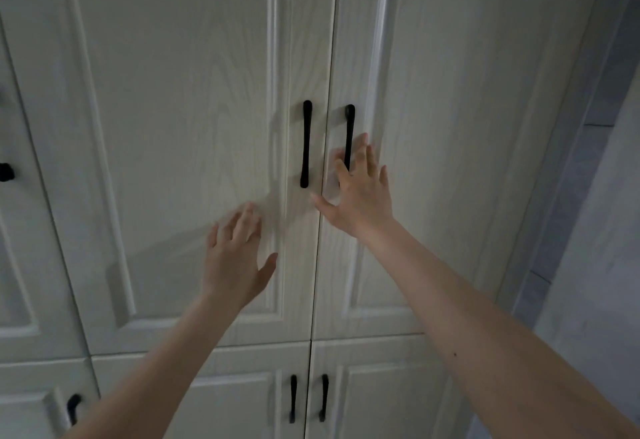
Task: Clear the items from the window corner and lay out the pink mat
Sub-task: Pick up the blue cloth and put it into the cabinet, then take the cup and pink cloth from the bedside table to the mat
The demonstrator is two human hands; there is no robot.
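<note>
- Right hand (pixel 360 192): we see it raised against the right-hand tall door (pixel 450 126), fingers spread and straight, gripping nothing. It lies over the lower part of that door's black handle (pixel 349 137); we cannot tell whether the fingertips touch the bar or only cover it.
- Left hand (pixel 235 258): we see it lower, in front of the left-hand tall door (pixel 173 109), fingers straight and a little apart, thumb out to the side, holding nothing. Whether the palm rests on the panel we cannot tell; the fingers are slightly blurred.
- Left door's handle (pixel 306 144): black, upright, just beside the seam between the two doors, above and to the right of the left hand, apart from it.
- Both tall doors: white, wood-grained, with raised panels, closed, meeting at the centre seam.
- Lower doors (pixel 242 393): a pair beneath, also closed, each with a short black handle (pixel 293 398) near the seam.
- Further door (pixel 20 230) at the left edge, with a black knob (pixel 6 172).
- Grey wall (pixel 595 265) at the right edge.
- Pink mat and window corner: neither is in our view.
</note>
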